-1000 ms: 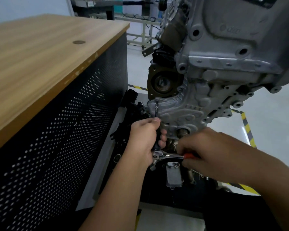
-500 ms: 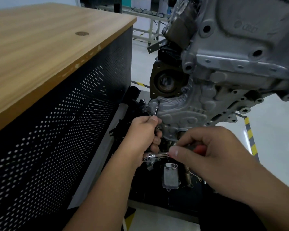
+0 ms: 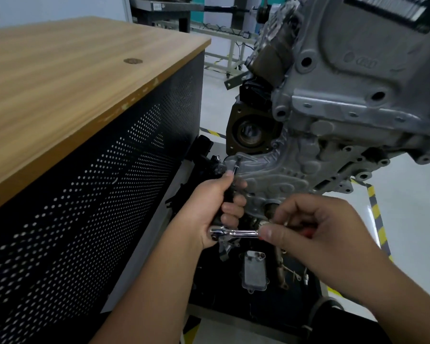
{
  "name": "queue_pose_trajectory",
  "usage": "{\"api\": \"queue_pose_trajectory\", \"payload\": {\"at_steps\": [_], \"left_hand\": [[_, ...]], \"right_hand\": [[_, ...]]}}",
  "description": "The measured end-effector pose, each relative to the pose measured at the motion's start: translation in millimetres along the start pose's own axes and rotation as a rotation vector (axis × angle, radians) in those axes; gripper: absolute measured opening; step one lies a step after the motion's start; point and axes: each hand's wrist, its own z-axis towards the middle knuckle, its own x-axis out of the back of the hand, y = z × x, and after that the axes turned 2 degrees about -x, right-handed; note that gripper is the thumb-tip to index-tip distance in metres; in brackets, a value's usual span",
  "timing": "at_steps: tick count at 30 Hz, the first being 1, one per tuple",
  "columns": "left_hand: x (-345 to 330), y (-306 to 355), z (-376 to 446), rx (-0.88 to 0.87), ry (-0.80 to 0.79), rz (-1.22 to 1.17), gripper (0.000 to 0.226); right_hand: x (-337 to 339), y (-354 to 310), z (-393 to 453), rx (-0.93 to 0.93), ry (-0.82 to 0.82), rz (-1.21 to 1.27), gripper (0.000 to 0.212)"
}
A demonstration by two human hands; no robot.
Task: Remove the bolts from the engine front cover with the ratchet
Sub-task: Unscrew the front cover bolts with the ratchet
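My right hand (image 3: 315,234) hides the ratchet (image 3: 233,233) handle, my left hand (image 3: 216,207) covers most of the extension, and the engine (image 3: 358,95) runs off the top edge.

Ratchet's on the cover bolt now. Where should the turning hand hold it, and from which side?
Grip the ratchet at the red end of its handle, coming from the right, as the right hand does. The handle lies level, pointing right, while the left hand steadies the upright extension at the head.
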Motion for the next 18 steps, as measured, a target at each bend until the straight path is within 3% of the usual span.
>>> {"api": "queue_pose_trajectory", "payload": {"at_steps": [2, 4, 7, 9, 12, 14, 16, 18], "left_hand": [[-2, -6, 5, -0.087, 0.099, 0.362, 0.023], [2, -9, 8, -0.11, 0.12, 0.483, 0.021], [6, -9, 8, -0.057, 0.01, 0.205, 0.023], [6, -7, 7, -0.034, -0.029, 0.103, 0.02], [2, -7, 8, -0.036, 0.057, 0.265, 0.023], [-9, -12, 12, -0.036, 0.158, 0.43, 0.03], [-16, -19, 18, -0.072, 0.245, 0.6, 0.031], [-12, -16, 21, -0.088, 0.249, 0.618, 0.031]], "right_hand": [[-8, 3, -1, 0.04, -0.013, -0.06, 0.027], [-15, 14, -1, -0.033, -0.109, -0.148, 0.021], [-20, 31, -1, -0.267, -0.311, -0.265, 0.018], [-21, 35, -3, -0.309, -0.345, -0.296, 0.021], [-8, 24, -3, -0.177, -0.082, -0.182, 0.029], [-3, 14, -6, 0.039, 0.119, -0.241, 0.033], [-8, 12, -10, 0.186, 0.178, -0.308, 0.03], [-17, 16, -11, 0.096, 0.149, -0.173, 0.03]]}}
